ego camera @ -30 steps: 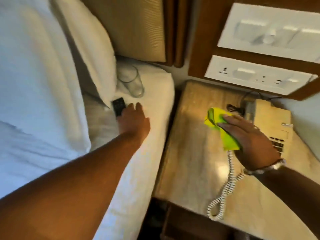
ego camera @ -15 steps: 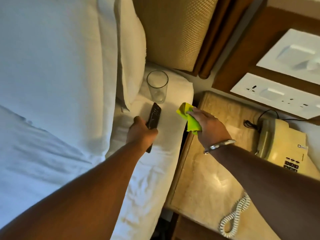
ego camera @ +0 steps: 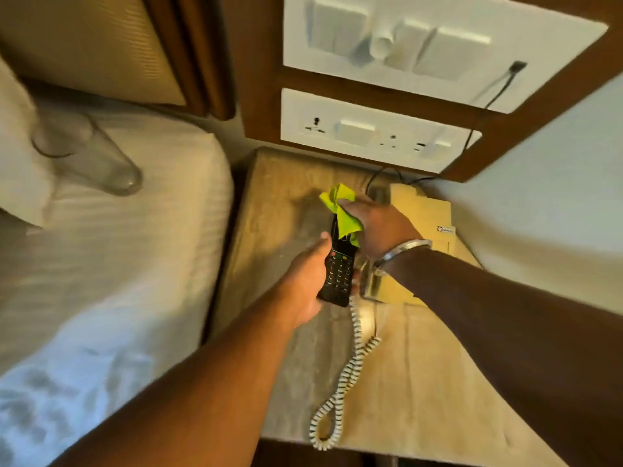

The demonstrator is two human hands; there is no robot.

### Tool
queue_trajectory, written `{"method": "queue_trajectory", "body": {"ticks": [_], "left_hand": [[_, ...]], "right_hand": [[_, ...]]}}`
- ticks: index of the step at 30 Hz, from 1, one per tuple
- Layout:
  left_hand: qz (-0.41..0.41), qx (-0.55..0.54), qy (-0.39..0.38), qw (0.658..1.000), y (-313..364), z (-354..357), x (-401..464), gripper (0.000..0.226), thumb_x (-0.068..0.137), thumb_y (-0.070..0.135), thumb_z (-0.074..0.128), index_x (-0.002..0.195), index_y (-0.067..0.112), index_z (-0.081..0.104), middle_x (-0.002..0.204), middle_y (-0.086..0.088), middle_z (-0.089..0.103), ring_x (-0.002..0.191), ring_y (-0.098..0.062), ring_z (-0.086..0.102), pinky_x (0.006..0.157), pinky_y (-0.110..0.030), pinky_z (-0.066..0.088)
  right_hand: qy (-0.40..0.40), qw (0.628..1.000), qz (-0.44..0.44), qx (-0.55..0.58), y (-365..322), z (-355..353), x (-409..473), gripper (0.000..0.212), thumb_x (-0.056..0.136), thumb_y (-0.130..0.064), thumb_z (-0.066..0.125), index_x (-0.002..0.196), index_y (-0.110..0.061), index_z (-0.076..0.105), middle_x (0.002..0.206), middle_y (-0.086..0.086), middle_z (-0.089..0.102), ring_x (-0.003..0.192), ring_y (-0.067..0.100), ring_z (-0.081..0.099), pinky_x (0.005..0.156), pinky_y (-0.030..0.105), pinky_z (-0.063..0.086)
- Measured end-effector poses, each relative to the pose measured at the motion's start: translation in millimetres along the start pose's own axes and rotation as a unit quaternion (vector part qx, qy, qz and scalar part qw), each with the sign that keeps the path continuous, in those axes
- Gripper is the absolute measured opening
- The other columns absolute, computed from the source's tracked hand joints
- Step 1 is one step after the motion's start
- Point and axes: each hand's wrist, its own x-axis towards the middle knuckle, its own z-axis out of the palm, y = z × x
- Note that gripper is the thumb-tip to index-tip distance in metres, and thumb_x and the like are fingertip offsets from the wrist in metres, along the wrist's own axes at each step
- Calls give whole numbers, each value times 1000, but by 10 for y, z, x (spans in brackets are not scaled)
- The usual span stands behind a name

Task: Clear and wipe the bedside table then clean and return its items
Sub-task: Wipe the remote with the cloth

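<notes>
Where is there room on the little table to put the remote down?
Bare bedside table lies between the bed and the remote, and nearer, right of the coiled cord. The phone crowds the back right corner.

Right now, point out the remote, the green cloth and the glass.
remote (ego camera: pixel 338 276): head view, on its keypad.
green cloth (ego camera: pixel 347 221): head view, on the fold draped over the remote's top.
glass (ego camera: pixel 97 160): head view, on its side wall.

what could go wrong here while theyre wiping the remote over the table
The remote is held over the bedside table by the left hand alone, so the right hand's cloth strokes might knock it loose. The glass sits on the soft bed and could tip.
</notes>
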Motion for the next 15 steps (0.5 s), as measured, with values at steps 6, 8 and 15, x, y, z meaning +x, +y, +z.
{"method": "queue_trajectory", "body": {"ticks": [6, 8, 15], "left_hand": [[-20, -113, -19, 993, 4, 177, 278, 44, 105, 40, 38, 102, 13, 73, 95, -13, 76, 80, -25, 76, 64, -36, 62], [-14, -112, -3, 994, 42, 106, 320, 51, 106, 41, 35, 93, 11, 74, 93, -12, 75, 81, -24, 73, 73, -37, 61], [-25, -169, -60, 983, 59, -220, 233, 56, 96, 54, 42, 121, 9, 64, 112, -14, 68, 96, -26, 69, 97, -44, 51]], "right_hand": [[-26, 999, -32, -26, -55, 171, -253, 63, 87, -12, 50, 145, -28, 32, 156, 8, 24, 133, 29, 41, 98, 37, 41], [-38, 998, -47, -26, -91, 266, -495, 64, 87, -13, 50, 146, -28, 30, 157, 7, 22, 129, 31, 45, 95, 38, 43], [-18, 989, -132, -66, -102, 429, -633, 65, 87, -8, 47, 147, -23, 27, 157, 10, 20, 134, 33, 40, 90, 45, 49]]}}
